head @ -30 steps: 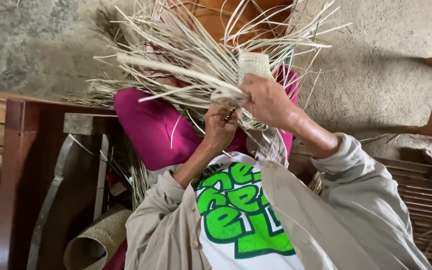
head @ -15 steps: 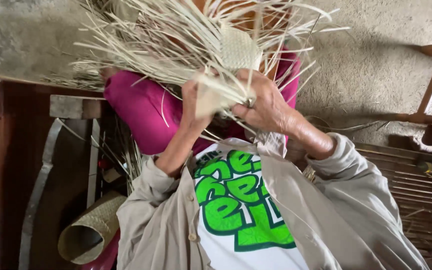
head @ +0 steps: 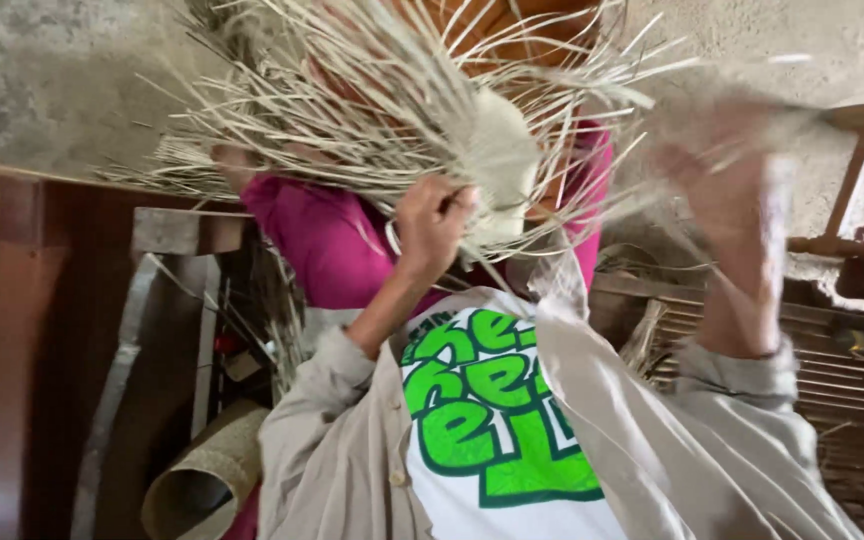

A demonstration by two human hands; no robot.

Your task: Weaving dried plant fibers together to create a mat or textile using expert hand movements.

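Observation:
My left hand (head: 434, 222) is closed on the edge of a small pale woven piece (head: 500, 165), held up in front of my chest. Many loose straw strands (head: 352, 100) fan out from the piece to the left and upward. My right hand (head: 722, 185) is raised off to the right, apart from the piece and blurred by motion. A faint pale streak runs past it, and its grip cannot be made out. Below the hands are my pink clothing (head: 322, 235) and my beige jacket (head: 332, 450).
A dark wooden bench (head: 42, 300) stands at the left, with a rolled woven mat (head: 202, 480) low beside it. A wooden frame (head: 852, 235) and a slatted surface (head: 842, 370) are at the right. Grey concrete floor lies beyond.
My right hand has let go of the woven piece and swung out to the right. My left hand stays on the piece, which has shifted slightly right.

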